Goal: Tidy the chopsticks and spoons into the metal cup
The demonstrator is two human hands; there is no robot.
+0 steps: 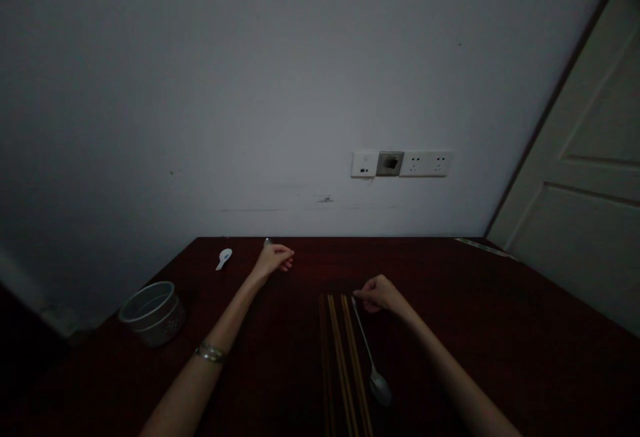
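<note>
My right hand [380,294] is closed, its fingertips pinching the handle end of a long metal spoon [381,389]. That spoon lies with its bowl toward me, just right of several wooden chopsticks [343,364] laid lengthwise in a row. Farther back on the left, my left hand [273,259] has its thumb and fingers drawn together. What they grip, if anything, is hidden. Behind its knuckles a small shiny metal piece [268,242], perhaps a spoon's bowl, peeks out. A short white spoon [225,258] rests to the left of that hand.
A grey-green round bowl [153,314] stands at the table's left side. The dark red table [450,330] meets a wall [280,90] with sockets [425,164]. A patterned strip [483,246] lies at the back right edge, near a pale door [590,177].
</note>
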